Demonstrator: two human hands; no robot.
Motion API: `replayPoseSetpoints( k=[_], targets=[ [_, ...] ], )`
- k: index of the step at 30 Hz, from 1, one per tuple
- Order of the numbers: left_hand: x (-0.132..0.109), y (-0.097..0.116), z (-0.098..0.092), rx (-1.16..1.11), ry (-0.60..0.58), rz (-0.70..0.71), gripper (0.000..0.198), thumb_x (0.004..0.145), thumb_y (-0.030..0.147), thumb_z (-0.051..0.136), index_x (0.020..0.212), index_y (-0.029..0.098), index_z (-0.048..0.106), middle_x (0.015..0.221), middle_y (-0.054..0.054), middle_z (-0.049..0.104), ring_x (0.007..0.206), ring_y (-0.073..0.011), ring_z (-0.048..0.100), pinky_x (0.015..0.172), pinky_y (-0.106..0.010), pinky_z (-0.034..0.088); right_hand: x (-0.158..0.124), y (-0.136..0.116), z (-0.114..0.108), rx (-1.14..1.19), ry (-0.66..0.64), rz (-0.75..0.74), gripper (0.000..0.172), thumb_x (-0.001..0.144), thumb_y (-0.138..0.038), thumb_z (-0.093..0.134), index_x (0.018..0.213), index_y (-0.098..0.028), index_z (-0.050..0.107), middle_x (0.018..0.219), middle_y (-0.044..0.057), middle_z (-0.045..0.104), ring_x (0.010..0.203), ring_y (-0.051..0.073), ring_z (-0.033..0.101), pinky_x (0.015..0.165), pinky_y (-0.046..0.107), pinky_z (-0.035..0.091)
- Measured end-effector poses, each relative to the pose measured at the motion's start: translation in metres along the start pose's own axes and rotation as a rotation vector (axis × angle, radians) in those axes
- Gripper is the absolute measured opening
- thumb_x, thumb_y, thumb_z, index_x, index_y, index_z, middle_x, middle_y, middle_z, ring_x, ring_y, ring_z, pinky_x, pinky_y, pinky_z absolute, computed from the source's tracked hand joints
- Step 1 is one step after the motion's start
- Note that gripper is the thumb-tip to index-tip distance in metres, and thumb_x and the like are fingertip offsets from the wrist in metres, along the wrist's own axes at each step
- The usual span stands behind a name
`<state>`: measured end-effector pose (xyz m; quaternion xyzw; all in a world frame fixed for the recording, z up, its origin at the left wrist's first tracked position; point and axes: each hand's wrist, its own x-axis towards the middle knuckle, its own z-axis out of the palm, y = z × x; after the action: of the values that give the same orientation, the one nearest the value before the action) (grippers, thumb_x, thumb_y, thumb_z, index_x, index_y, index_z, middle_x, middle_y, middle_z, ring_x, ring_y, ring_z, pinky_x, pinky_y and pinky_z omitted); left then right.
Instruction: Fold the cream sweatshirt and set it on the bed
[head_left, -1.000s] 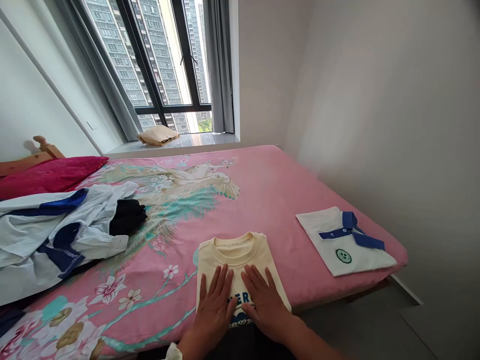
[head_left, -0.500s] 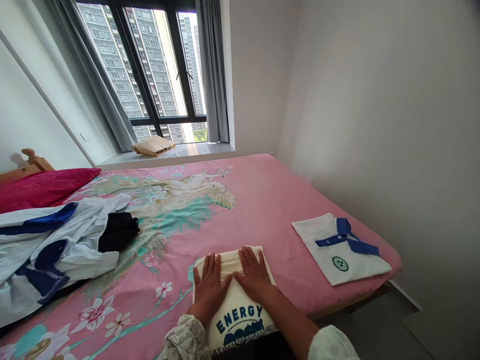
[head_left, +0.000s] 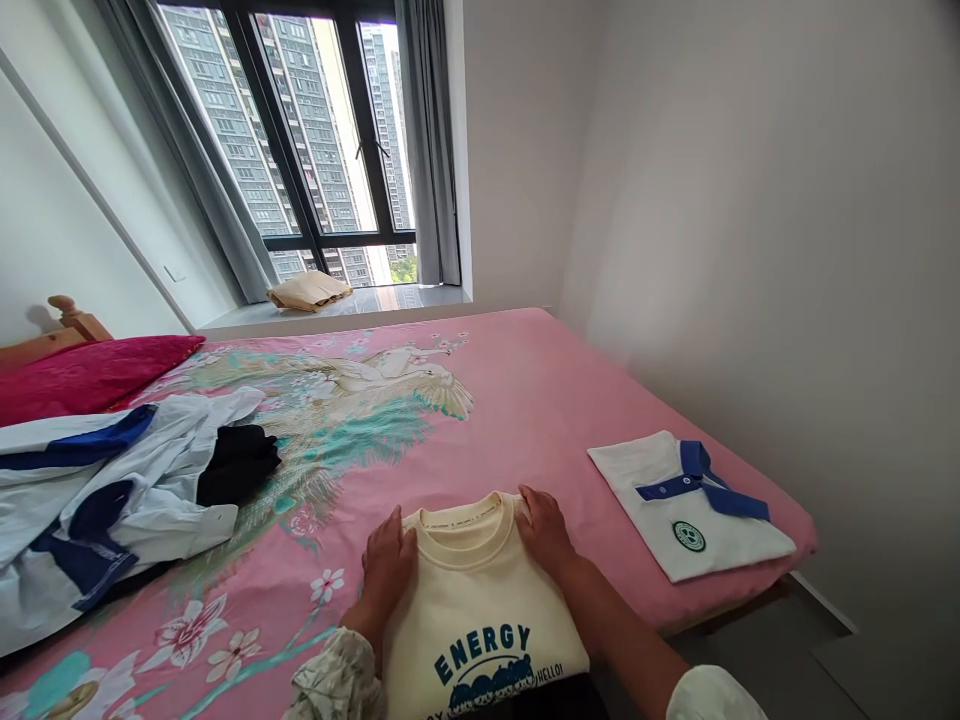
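A folded cream T-shirt with a round collar and dark blue "ENERGY" print is right in front of me on the bed. My left hand grips its left shoulder edge, thumb on top and fingers curled at the side. At the opposite shoulder, beside the collar, my right hand holds the edge in the same way. The fingertips beneath the cloth are hidden. A dark shape covers part of the shirt's lower end. To the right lies a folded white polo shirt with a blue collar and a round green badge.
Rumpled white and blue clothes and a black garment are heaped at the left. Behind them lies a red pillow. The pink flowered bed ends at the right near a wall. A beige folded cloth sits on the windowsill.
My hands have moved from lying flat on the T-shirt's upper front out to its two shoulder edges, uncovering the collar. The print sits slightly lower and to the right in view.
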<state>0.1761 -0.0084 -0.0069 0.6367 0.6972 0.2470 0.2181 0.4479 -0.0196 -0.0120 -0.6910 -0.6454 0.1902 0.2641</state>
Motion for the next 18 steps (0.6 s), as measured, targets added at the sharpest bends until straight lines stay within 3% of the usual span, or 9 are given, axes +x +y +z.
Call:
replayPoseSetpoints(
  k=[3, 6, 9, 12, 14, 16, 18],
  targets=[
    [0.016, -0.004, -0.019, -0.107, -0.110, -0.007, 0.051, 0.071, 0.033, 0.054, 0.118, 0.014, 0.057, 0.117, -0.014, 0.061, 0.116, -0.0306, 0.048, 0.102, -0.047, 0.032, 0.014, 0.006, -0.011, 0.024, -0.044, 0.029, 0.040, 0.075, -0.028, 0.051, 0.113, -0.019, 0.058, 0.109, 0.007, 0.061, 0.105, 0.023, 0.049, 0.092, 0.034, 0.036],
    [0.025, -0.005, -0.035, -0.265, -0.282, -0.010, 0.037, 0.062, 0.038, 0.062, 0.092, 0.016, 0.065, 0.087, -0.006, 0.070, 0.085, -0.0249, 0.063, 0.077, -0.036, 0.050, 0.023, 0.010, -0.017, 0.058, -0.107, 0.067, 0.023, 0.068, -0.031, 0.058, 0.088, -0.021, 0.063, 0.087, 0.003, 0.065, 0.088, 0.020, 0.054, 0.076, 0.030, 0.040],
    [0.028, -0.004, -0.042, -0.387, -0.332, -0.033, 0.034, 0.061, 0.044, 0.062, 0.078, 0.015, 0.061, 0.069, -0.001, 0.066, 0.064, -0.0186, 0.062, 0.059, -0.029, 0.050, 0.027, 0.012, -0.021, 0.109, -0.140, 0.074, 0.017, 0.071, -0.033, 0.056, 0.081, -0.020, 0.060, 0.073, -0.001, 0.063, 0.070, 0.014, 0.054, 0.065, 0.025, 0.038],
    [0.030, -0.005, -0.038, -0.427, -0.251, -0.043, 0.035, 0.065, 0.048, 0.057, 0.080, 0.016, 0.057, 0.068, 0.000, 0.064, 0.061, -0.0169, 0.060, 0.059, -0.030, 0.049, 0.030, 0.015, -0.020, 0.147, -0.123, 0.077, 0.023, 0.077, -0.035, 0.048, 0.090, -0.019, 0.058, 0.075, -0.001, 0.063, 0.066, 0.012, 0.055, 0.061, 0.023, 0.040],
    [0.030, -0.005, -0.031, -0.392, -0.159, -0.047, 0.035, 0.068, 0.047, 0.055, 0.085, 0.016, 0.057, 0.073, -0.004, 0.065, 0.067, -0.0208, 0.062, 0.065, -0.036, 0.051, 0.029, 0.013, -0.019, 0.139, -0.088, 0.092, 0.030, 0.077, -0.035, 0.048, 0.100, -0.018, 0.057, 0.082, 0.002, 0.064, 0.072, 0.015, 0.058, 0.065, 0.026, 0.043],
    [0.025, -0.002, -0.024, -0.324, -0.026, -0.043, 0.039, 0.070, 0.043, 0.053, 0.095, 0.013, 0.058, 0.090, -0.011, 0.066, 0.087, -0.0282, 0.062, 0.081, -0.046, 0.048, 0.024, 0.007, -0.019, 0.109, -0.024, 0.109, 0.039, 0.078, -0.032, 0.047, 0.113, -0.015, 0.052, 0.101, 0.008, 0.063, 0.091, 0.021, 0.058, 0.079, 0.033, 0.044],
    [0.013, 0.005, -0.018, -0.268, 0.097, 0.003, 0.045, 0.074, 0.041, 0.050, 0.108, 0.012, 0.056, 0.114, -0.016, 0.060, 0.113, -0.0306, 0.051, 0.101, -0.048, 0.035, 0.013, -0.006, -0.018, 0.059, 0.051, 0.064, 0.045, 0.081, -0.030, 0.043, 0.122, -0.012, 0.048, 0.121, 0.013, 0.055, 0.113, 0.024, 0.048, 0.097, 0.040, 0.035]
  ],
)
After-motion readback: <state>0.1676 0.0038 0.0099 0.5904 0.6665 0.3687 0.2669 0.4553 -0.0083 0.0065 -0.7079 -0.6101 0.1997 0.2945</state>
